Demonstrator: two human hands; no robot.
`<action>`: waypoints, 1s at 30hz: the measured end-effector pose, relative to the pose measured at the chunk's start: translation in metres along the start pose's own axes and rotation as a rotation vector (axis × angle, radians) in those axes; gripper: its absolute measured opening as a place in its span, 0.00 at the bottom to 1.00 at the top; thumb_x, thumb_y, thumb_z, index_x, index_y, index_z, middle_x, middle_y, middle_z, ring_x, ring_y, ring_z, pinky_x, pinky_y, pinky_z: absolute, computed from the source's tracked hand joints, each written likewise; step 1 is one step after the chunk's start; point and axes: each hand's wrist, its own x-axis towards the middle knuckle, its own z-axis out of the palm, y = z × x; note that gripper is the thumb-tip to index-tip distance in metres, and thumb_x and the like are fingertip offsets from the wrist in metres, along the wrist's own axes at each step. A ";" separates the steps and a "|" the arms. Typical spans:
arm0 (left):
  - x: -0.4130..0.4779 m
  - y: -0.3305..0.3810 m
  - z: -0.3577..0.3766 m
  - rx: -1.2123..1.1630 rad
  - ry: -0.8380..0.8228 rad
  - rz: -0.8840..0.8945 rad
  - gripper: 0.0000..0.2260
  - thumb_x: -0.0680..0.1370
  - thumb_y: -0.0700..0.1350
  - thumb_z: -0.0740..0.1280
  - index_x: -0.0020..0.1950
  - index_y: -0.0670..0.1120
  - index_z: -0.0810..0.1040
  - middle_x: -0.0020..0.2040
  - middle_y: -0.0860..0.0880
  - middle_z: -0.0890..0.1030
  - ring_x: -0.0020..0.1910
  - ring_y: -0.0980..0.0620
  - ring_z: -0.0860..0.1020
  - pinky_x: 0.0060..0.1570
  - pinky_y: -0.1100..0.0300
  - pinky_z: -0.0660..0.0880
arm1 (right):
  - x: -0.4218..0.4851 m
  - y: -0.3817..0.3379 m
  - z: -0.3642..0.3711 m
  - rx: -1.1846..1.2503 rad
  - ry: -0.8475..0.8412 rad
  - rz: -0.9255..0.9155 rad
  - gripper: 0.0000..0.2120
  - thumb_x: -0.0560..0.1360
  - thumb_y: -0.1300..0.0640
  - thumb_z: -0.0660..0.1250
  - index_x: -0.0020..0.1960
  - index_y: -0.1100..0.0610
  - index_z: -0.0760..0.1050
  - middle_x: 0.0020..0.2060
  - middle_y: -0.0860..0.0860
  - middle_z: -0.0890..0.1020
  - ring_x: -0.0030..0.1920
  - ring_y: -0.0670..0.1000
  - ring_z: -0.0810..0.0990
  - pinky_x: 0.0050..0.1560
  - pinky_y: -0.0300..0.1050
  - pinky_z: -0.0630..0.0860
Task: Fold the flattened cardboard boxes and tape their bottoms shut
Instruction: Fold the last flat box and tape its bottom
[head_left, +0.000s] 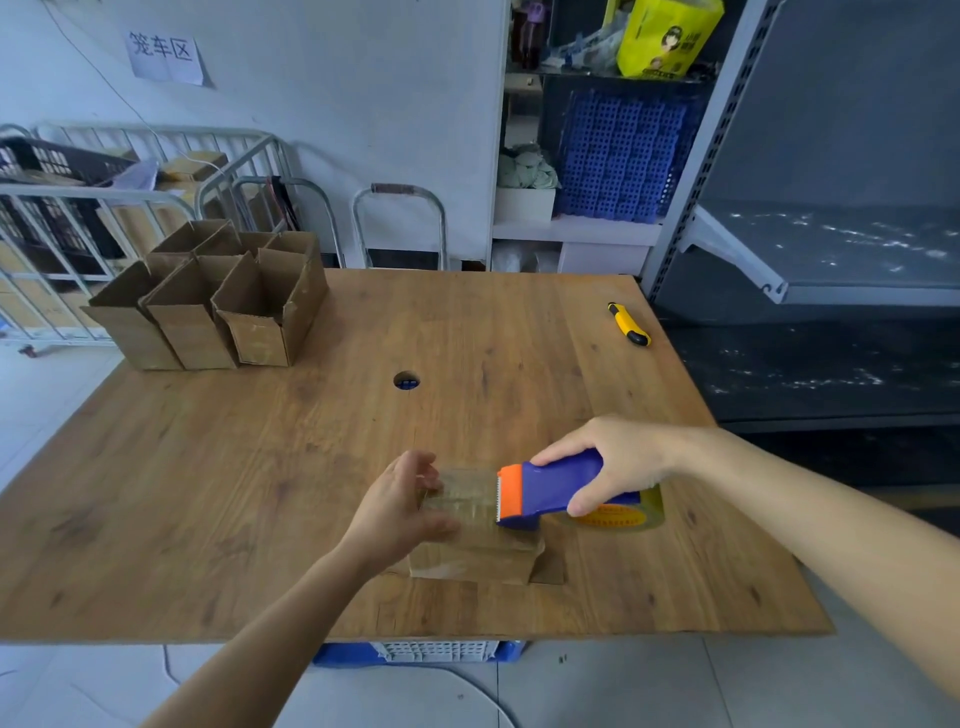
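Table (208, 493): wooden top with a round cable hole (406, 380) near its middle; carries everything listed below.
Folded boxes (208, 301): a cluster of open-topped cardboard boxes standing upright and touching one another at the far left corner of the table.
Box in work (475, 558): small cardboard box near the front edge, centre of the table, its taped face turned up; one flap shows on its right side.
Tape dispenser (558, 488): blue body with an orange toothed cutter — the cutter end sits over the box's top, the clear roll on an orange core at the back.
Tape strip (465, 493): clear, stretched from the cutter leftward across the box top.
Right hand (618, 462): wrapped tight around the dispenser's blue body, thumb along the near side.
Left hand (400, 506): fingers loosely spread and pressed flat on the tape at the box's left end — gripping nothing.
Utility knife (628, 324): yellow and black, lying alone near the far right edge.
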 end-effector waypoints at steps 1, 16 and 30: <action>-0.001 0.002 0.000 -0.037 0.027 -0.009 0.27 0.70 0.46 0.75 0.66 0.50 0.70 0.56 0.55 0.77 0.54 0.58 0.77 0.51 0.57 0.80 | 0.001 0.000 -0.002 -0.022 -0.004 -0.001 0.30 0.69 0.46 0.75 0.69 0.39 0.70 0.64 0.36 0.72 0.57 0.39 0.71 0.52 0.30 0.69; 0.003 0.007 -0.012 -0.291 0.310 -0.337 0.08 0.77 0.42 0.68 0.39 0.46 0.83 0.37 0.51 0.84 0.39 0.52 0.81 0.39 0.57 0.78 | 0.014 -0.020 -0.010 -0.203 -0.084 -0.006 0.36 0.65 0.39 0.76 0.70 0.37 0.66 0.68 0.37 0.70 0.60 0.42 0.70 0.54 0.35 0.69; -0.001 -0.011 -0.007 -0.679 0.318 -0.447 0.08 0.76 0.41 0.69 0.39 0.39 0.84 0.41 0.46 0.85 0.45 0.48 0.81 0.44 0.55 0.76 | 0.010 -0.043 -0.009 -0.375 -0.057 -0.015 0.36 0.68 0.52 0.69 0.73 0.37 0.60 0.46 0.39 0.72 0.38 0.41 0.72 0.35 0.35 0.64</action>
